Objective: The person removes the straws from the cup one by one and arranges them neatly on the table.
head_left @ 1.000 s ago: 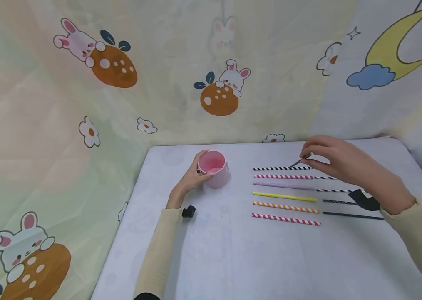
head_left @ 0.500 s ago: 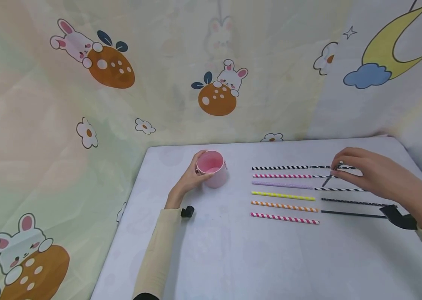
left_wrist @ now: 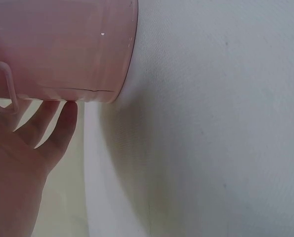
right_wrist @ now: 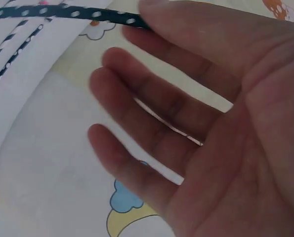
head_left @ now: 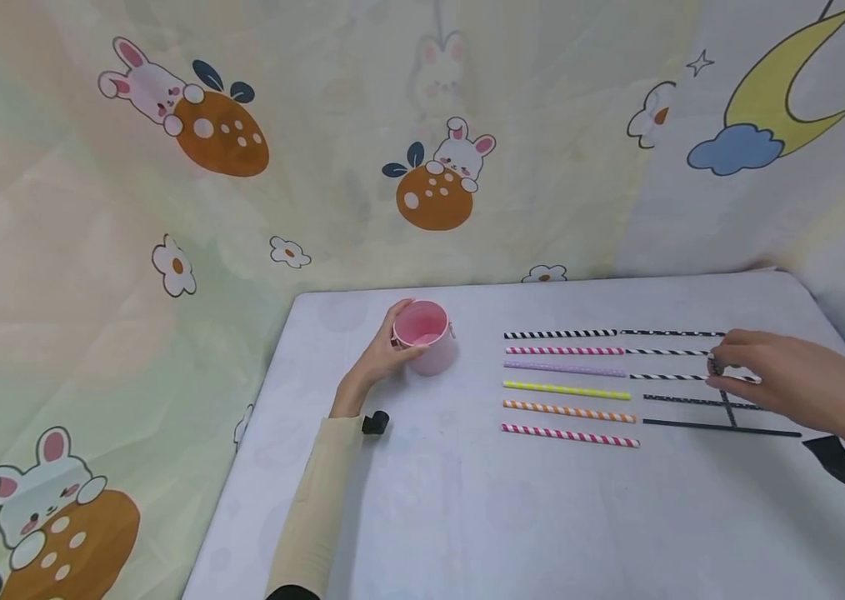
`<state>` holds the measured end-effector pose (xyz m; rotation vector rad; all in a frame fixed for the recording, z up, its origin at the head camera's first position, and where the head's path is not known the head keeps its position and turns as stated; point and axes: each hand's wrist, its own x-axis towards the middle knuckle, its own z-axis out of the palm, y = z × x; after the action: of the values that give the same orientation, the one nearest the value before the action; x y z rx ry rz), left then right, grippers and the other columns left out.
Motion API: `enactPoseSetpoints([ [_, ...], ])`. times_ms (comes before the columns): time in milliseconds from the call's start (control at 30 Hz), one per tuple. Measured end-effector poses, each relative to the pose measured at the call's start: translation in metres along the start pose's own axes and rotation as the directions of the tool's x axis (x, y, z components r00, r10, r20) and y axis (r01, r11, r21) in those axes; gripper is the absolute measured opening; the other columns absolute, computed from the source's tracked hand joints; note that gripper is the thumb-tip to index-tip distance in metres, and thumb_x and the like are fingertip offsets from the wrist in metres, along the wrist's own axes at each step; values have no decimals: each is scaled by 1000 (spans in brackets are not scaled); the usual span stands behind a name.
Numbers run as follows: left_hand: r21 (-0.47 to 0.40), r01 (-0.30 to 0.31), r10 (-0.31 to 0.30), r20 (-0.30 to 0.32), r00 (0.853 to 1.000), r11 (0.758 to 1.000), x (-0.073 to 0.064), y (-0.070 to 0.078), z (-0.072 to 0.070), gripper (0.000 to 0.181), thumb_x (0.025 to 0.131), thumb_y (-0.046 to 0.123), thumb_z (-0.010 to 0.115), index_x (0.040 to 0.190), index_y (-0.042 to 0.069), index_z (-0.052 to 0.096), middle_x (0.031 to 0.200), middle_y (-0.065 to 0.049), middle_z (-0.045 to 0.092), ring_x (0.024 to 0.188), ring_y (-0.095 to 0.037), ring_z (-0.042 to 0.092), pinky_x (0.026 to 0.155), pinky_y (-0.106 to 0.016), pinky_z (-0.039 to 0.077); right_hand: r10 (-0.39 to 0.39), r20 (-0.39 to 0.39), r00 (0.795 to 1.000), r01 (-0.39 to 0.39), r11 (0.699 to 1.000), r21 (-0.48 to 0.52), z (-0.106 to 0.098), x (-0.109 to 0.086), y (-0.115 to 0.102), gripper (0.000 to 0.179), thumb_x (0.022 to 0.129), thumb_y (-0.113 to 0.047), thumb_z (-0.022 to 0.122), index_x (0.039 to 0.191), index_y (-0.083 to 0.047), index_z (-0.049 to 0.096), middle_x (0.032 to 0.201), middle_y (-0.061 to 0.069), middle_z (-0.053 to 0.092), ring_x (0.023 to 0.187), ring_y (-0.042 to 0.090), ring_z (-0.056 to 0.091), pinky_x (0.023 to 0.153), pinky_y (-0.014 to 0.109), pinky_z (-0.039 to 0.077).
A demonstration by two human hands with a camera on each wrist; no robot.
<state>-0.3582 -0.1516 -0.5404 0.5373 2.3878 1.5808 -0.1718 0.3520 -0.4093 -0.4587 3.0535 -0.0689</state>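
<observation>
My left hand (head_left: pixel 373 367) grips a small pink bucket (head_left: pixel 436 357) on the left part of the table, thumb at the front and fingers around the far side. In the left wrist view, the bucket (left_wrist: pixel 63 49) shows a small side handle (left_wrist: pixel 7 81), and the fingertips press its wall. Over on the right, my right hand (head_left: pixel 790 375) pinches a black paper straw with white dots (right_wrist: pixel 63 12) between thumb and forefinger. The other fingers are loosely bent. The straw's lower end slants down across the dark straws in the head view.
Striped and dotted straws lie in two columns: a black-striped one (head_left: pixel 561 335), a lilac one (head_left: pixel 565 368), a yellow one (head_left: pixel 567 391) and an orange one (head_left: pixel 568 412) at left, dark ones such as a plain black straw (head_left: pixel 722 428) at right. A printed curtain (head_left: pixel 317 167) hangs behind the white table (head_left: pixel 467 517).
My right hand has moved right and toward me with the dotted straw, from the far row to above the right column. The left hand and bucket have stayed in place.
</observation>
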Motion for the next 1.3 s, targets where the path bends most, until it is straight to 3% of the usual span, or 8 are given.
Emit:
enactPoseSetpoints([
  [167, -8, 6, -6, -3, 1000, 1000, 1, 1, -1, 90, 85, 31, 81, 153, 44, 24, 152, 1, 39, 141, -25, 39, 112, -54, 40, 19, 50, 999, -19, 1000, -3, 7, -6, 6, 19, 79, -18, 83, 86, -6, 70, 86, 4, 63, 76, 22, 63, 70, 44, 56],
  [300, -13, 19, -19, 10, 1000, 1000, 0, 2, -2, 92, 86, 28, 80, 156, 41, 21, 155, 0, 37, 143, -25, 37, 114, -54, 38, 33, 80, 996, -33, 999, -5, 15, -10, 11, 17, 80, -16, 82, 83, -7, 68, 82, 2, 60, 70, 15, 58, 66, 40, 55],
  [533, -23, 20, -20, 11, 1000, 1000, 0, 2, -1, 94, 87, 28, 79, 157, 38, 19, 157, -2, 35, 144, -27, 36, 115, -55, 37, 55, 142, 988, -58, 998, 15, 35, -11, 15, 28, 80, -19, 82, 97, 0, 71, 90, 7, 64, 77, 20, 62, 72, 46, 55],
  [833, -12, -13, 13, -5, 1000, 1000, 0, 0, -1, 89, 86, 28, 80, 154, 43, 24, 152, 0, 40, 139, -24, 41, 112, -54, 40, 44, 117, 992, -55, 994, 94, 71, -18, 10, 17, 78, -17, 83, 91, -11, 73, 90, 2, 66, 83, 24, 64, 76, 49, 56],
  [1300, -13, -17, 17, -4, 1000, 1000, -1, 0, -2, 89, 86, 26, 79, 155, 40, 24, 154, -2, 39, 141, -29, 40, 112, -55, 38, 53, 163, 985, -72, 991, 110, 113, -25, 6, 13, 80, -15, 81, 86, -18, 71, 84, -8, 61, 73, 8, 53, 68, 36, 51],
])
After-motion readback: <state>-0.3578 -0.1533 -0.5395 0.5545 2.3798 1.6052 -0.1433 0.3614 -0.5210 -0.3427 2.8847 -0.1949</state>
